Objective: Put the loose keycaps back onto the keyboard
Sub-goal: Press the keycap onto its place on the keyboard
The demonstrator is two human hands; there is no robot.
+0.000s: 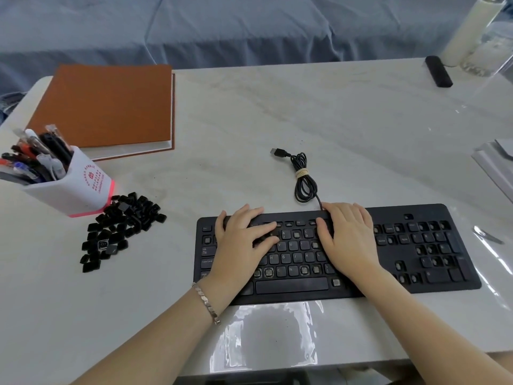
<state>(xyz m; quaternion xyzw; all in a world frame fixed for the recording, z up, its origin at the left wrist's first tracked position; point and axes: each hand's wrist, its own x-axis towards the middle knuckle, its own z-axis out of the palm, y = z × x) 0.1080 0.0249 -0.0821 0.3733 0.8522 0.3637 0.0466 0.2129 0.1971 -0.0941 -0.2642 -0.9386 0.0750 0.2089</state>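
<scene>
Closest to me the white marble-look tabletop (361,120) has a glossy clear plastic sheet (266,337) over it, wrinkly and throwing back a lot of glare along the near edge. Two bare forearms reach in over that, and the left wrist has a silvery bracelet of little blocky links (206,302). Both hands are lying flat on the flat black plastic keyboard (291,297). The left hand (244,240) has its fingers stretched loose across the number row, and the right hand (348,240) is spread relaxed over the keys to the right of the letters, fingertips up by the top edge. Neither is pinching or curled round anything as far as I can see. The board itself is patchy: some letter caps and the long spacebar are on, but plenty of spots show bare square sockets, especially along the bottom row and the numpad. The loose black keycaps (122,229) sit in a jumbled heap on the table well off to the left of the keyboard, shiny little squares, some flipped over. Just behind them and touching the pile is a white square pen holder with a pink base (80,187), crammed with pens (36,157). Behind the keyboard its black USB cable (304,179) lies coiled and tied with a band. Further back left is a rust-brown cloth-covered book (111,107), far right a short black cylinder (438,71), and beyond the table rumpled blue-grey fabric (222,26).
</scene>
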